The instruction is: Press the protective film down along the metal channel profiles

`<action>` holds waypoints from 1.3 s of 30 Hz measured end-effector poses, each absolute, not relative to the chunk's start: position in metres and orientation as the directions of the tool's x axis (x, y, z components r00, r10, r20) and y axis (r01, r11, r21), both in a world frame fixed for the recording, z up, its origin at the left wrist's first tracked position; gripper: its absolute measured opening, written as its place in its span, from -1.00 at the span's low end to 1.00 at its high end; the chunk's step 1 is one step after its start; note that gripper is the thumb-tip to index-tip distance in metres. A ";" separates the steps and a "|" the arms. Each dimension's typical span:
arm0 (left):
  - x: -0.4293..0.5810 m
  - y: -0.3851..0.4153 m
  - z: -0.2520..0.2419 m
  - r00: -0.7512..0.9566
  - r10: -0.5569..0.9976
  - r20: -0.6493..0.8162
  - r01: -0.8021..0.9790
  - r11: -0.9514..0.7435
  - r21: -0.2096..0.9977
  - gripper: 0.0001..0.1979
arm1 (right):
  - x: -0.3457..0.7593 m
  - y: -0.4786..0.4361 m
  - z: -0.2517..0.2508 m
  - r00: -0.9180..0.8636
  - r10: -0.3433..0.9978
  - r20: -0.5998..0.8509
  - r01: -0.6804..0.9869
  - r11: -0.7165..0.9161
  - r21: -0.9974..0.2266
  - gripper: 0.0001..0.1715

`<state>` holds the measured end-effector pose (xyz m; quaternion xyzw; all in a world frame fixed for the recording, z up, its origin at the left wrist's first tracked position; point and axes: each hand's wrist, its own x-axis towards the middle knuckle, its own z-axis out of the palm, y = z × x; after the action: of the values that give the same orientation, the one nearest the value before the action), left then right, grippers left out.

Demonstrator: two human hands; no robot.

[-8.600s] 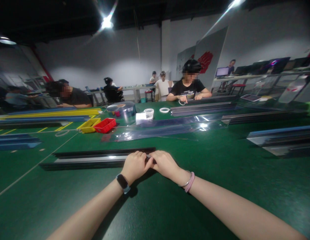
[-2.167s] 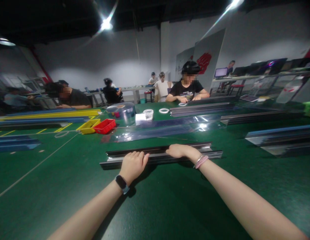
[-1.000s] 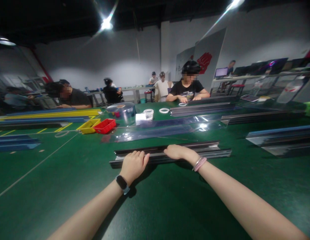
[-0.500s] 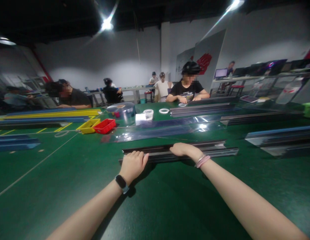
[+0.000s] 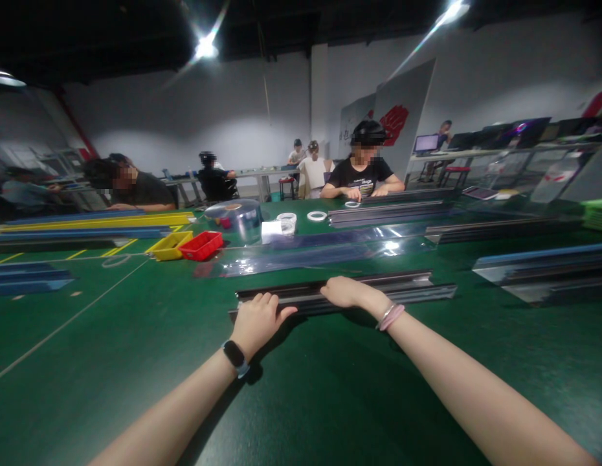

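Note:
A long dark metal channel profile lies crosswise on the green table in front of me, its open side up. My left hand is closed over its left end, fingers over the far side and thumb stretched to the right along the near edge. My right hand rests on the middle of the profile with its fingers curled down into the channel. Those fingertips are hidden, and whether they pinch something small cannot be seen.
Beyond the profile lie clear plastic strips, a red bin, a yellow bin, a clear film roll and white tape rings. More profiles lie right. A co-worker sits opposite.
My right hand has slid slightly left along the channel. My left thumb has stretched out further right. The left hand keeps its place on the profile's end.

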<state>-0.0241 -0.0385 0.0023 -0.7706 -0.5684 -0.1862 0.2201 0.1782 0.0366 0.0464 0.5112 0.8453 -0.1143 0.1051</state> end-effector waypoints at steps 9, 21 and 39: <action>-0.022 -0.037 0.003 0.266 0.784 0.560 0.961 -0.259 -0.094 -0.56 | 0.168 0.027 0.041 -0.453 0.869 -0.201 0.891 0.438 -0.117 -0.56; -0.025 -0.039 0.005 0.281 0.767 0.577 0.958 -0.261 -0.120 -0.64 | 0.180 0.044 0.036 -0.431 0.868 -0.248 0.902 0.408 -0.140 -0.53; -0.027 -0.038 0.004 0.291 0.777 0.557 0.953 -0.283 -0.104 -0.68 | 0.197 0.066 0.031 -0.343 0.883 -0.322 0.938 0.305 -0.163 -0.41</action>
<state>-0.0271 -0.0382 0.0045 -0.7743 -0.5589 -0.2047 0.2150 0.1972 0.0655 0.0307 0.5669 0.8031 -0.1622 0.0858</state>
